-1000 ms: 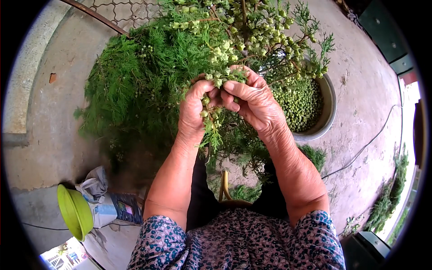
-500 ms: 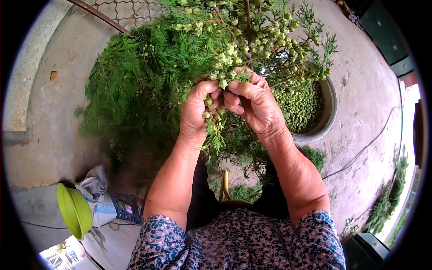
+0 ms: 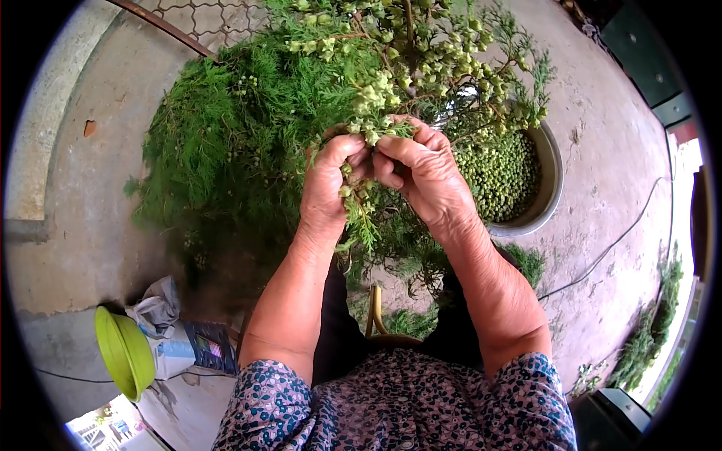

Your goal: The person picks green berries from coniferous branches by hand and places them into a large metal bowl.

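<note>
A leafy evergreen branch (image 3: 429,64), thick with pale green knobbly cones, reaches down from the far side to both hands. My left hand (image 3: 327,177) is closed on a sprig of it; some green cones and a feathery tip hang out below the thumb. Close beside it, my right hand (image 3: 425,169) pinches at a pale green cone (image 3: 371,137) with thumb and forefinger. The other fingertips curl in between the hands and are partly hidden. Beyond the right wrist stands a metal basin (image 3: 555,177) holding many picked green cones (image 3: 500,177).
A large heap of cut green branches (image 3: 218,143) lies to the left of the hands. A lime-green plastic basin (image 3: 124,353) leans beside a crumpled sack (image 3: 162,308) at lower left. A thin cable (image 3: 613,248) crosses the concrete floor at right, near more cut greenery (image 3: 647,338).
The branch with its cones has shifted slightly to the left. My right thumb has moved a little against the cone; both hands keep their hold in nearly the same place.
</note>
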A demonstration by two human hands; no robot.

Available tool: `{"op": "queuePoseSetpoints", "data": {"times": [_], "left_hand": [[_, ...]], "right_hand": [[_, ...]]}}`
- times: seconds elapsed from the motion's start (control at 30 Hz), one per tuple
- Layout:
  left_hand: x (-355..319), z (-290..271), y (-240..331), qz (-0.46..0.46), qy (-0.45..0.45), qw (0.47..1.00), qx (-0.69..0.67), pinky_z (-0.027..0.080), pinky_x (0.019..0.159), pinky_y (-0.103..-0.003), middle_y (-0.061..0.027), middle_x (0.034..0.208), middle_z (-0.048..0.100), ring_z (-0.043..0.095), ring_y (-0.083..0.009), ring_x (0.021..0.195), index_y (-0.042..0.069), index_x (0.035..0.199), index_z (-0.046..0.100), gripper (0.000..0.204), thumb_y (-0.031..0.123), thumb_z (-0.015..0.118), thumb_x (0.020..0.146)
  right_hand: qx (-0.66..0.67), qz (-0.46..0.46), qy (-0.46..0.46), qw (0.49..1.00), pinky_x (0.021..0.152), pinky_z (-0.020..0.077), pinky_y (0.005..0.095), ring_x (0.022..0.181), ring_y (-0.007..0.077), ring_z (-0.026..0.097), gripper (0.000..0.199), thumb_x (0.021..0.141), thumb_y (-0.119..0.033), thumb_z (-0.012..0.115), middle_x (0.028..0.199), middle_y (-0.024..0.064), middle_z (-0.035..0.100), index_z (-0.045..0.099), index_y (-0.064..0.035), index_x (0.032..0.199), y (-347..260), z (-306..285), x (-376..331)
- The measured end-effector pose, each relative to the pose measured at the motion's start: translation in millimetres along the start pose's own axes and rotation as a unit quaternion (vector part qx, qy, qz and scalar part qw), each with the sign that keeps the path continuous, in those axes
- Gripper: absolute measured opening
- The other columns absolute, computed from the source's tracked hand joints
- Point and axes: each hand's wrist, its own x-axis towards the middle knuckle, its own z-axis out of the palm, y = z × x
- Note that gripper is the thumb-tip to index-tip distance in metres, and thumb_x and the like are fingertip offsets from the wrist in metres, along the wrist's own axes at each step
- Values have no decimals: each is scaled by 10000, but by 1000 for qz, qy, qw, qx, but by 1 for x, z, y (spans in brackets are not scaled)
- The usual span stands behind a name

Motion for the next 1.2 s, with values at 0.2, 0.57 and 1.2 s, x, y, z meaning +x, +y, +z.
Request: {"op": "queuePoseSetpoints", "data": {"times": [0.2, 0.57, 1.2], "left_hand": [[-3, 4, 2, -20, 1, 1000, -5, 316, 496, -211, 45, 623, 409, 379, -67, 523, 109, 693, 460, 164, 234, 535, 768], [-1, 4, 0, 47, 3, 998, 44, 300, 436, -181, 64, 597, 487, 389, -23, 477, 69, 759, 601, 88, 156, 596, 760], [0, 5, -4, 68, 13, 994, 90, 296, 403, -178, -6, 653, 596, 413, -21, 450, 43, 818, 637, 108, 110, 626, 735]], "right_hand": [[76, 16, -40, 996, 430, 371, 218, 486, 131, 509, 53, 797, 17, 516, 705, 131, 610, 542, 12, 843, 1, -5, 0], [40, -2, -14, 999, 460, 377, 225, 583, 120, 533, 110, 799, 3, 537, 714, 62, 589, 526, -18, 906, -3, -2, -6], [47, 34, -7, 998, 488, 392, 203, 580, 113, 502, 147, 866, -156, 540, 737, 60, 541, 515, -11, 872, -6, -13, -6]]}}
